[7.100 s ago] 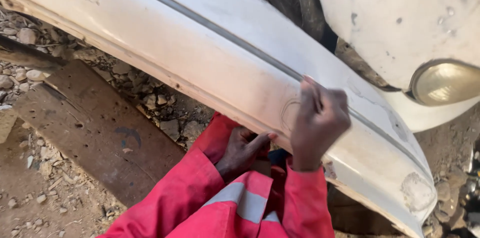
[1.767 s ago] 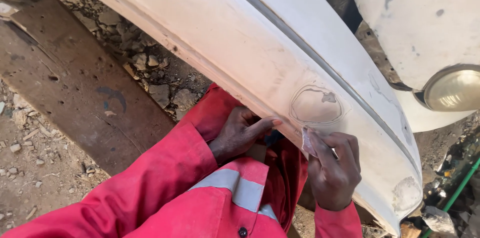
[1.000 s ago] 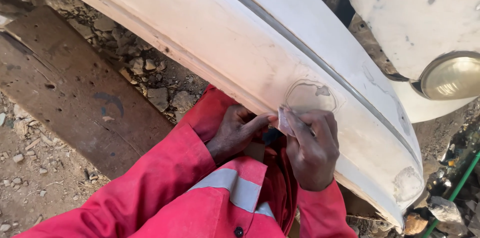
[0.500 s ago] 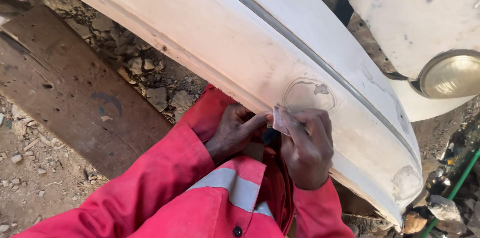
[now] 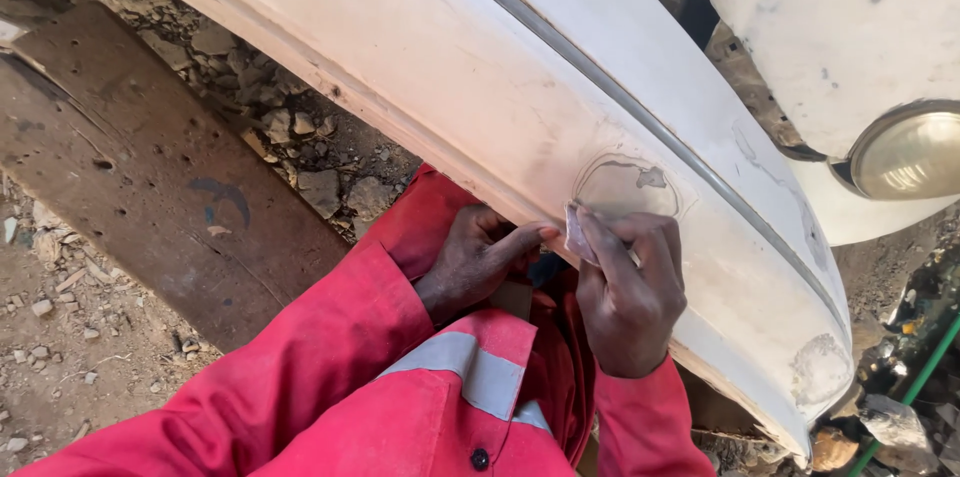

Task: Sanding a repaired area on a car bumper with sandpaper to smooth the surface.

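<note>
Both hands (red-sleeved) had met below the bumper's [image 5: 470, 87] sanded patch [image 5: 625, 187]: right hand [image 5: 628, 297] pinching probable sandpaper [image 5: 578, 234], lowered from it; left hand [image 5: 478, 259] curled, fingertips touching the paper.

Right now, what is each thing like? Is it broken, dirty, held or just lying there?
Bumper: white, scuffed, with a round sanded patch.
Sandpaper piece: small, pinched in the right hand, edge against the bumper.
Left hand: fingertips at the bumper's lower edge, holding nothing.
Headlamp: round, unlit.
Wooden plank: lying flat on the stony ground, stained.
</note>
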